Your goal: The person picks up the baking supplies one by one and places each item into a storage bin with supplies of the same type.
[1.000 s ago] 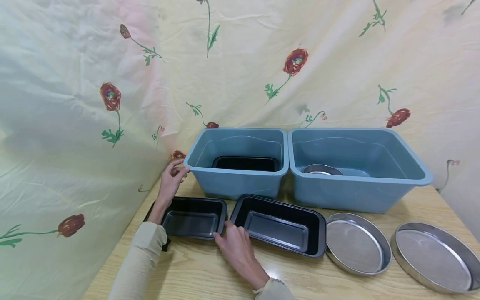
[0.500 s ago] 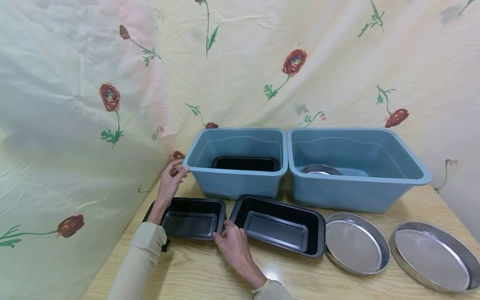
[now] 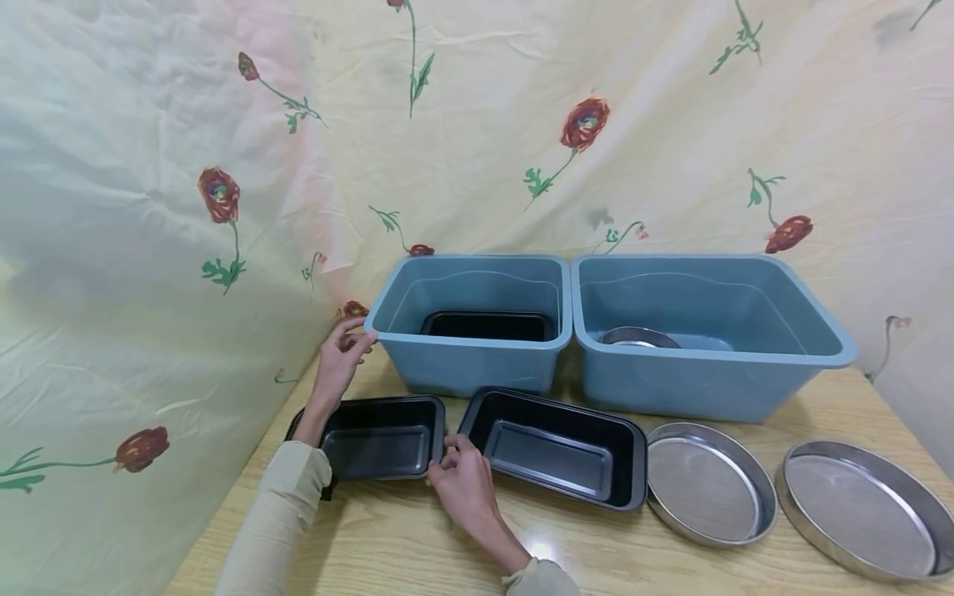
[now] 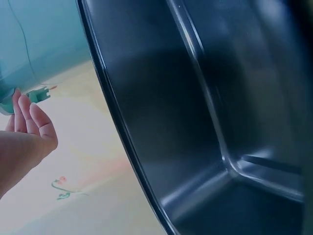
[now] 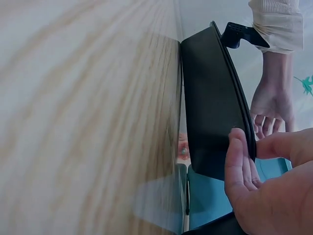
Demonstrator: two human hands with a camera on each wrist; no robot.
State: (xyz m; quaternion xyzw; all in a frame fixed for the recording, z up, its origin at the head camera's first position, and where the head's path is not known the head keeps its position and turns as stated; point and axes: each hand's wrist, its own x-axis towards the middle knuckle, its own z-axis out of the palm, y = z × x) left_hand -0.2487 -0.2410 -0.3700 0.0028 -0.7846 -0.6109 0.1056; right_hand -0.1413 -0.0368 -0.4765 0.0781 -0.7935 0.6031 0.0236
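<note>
My right hand (image 3: 465, 488) pinches the right front corner of the left black loaf pan (image 3: 378, 451), thumb on one side of the rim and fingers against the outer wall in the right wrist view. My left hand (image 3: 339, 364) reaches over that pan to the near left corner of the left blue plastic bin (image 3: 469, 364), thumb and fingers at its rim. Its forearm covers the pan's left end. A dark loaf pan (image 3: 488, 324) lies inside this bin. A second loaf pan (image 3: 551, 459) sits on the table just right of my right hand.
Right of the left bin stands another blue bin (image 3: 671, 385) with a round metal pan (image 3: 639, 337) inside. Two round metal pans, a nearer one (image 3: 711, 488) and a farther-right one (image 3: 857, 513), lie on the wooden table (image 3: 402, 538). Flowered cloth (image 3: 477, 165) hangs behind.
The left loaf pan has shifted slightly left and toward me at its right end, with my right hand on its corner. My left hand stays at the bin rim.
</note>
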